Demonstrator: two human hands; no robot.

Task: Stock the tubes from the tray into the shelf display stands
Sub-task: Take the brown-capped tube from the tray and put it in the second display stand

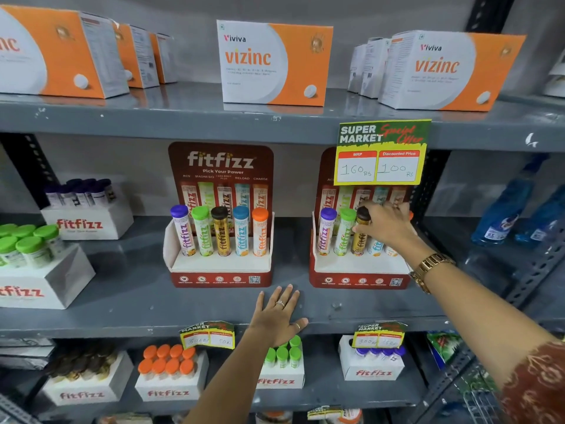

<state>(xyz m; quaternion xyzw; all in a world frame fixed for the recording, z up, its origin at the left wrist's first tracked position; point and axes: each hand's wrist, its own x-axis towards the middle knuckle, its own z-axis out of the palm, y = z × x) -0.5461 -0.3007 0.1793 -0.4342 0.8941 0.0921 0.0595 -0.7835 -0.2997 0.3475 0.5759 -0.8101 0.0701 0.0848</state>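
Observation:
Two red fitfizz display stands sit on the middle shelf. The left stand (220, 270) holds several upright tubes with purple, green, brown, blue and orange caps. The right stand (357, 272) holds purple, green and brown-capped tubes in full view. My right hand (386, 223) reaches over its right side, fingers closed around the top of the blue tube (375, 247), whose cap is hidden. An orange tube (391, 250) stands behind the hand, mostly hidden. My left hand (279, 313) lies flat and open on the shelf edge (153, 325) between the stands.
White fitfizz boxes of capped tubes stand at the left of the middle shelf (88, 221) and along the lower shelf (171, 377). Orange-and-white vizinc boxes (275, 62) line the top shelf. A yellow price tag (382, 153) hangs above the right stand. Blue bottles (504, 209) stand at right.

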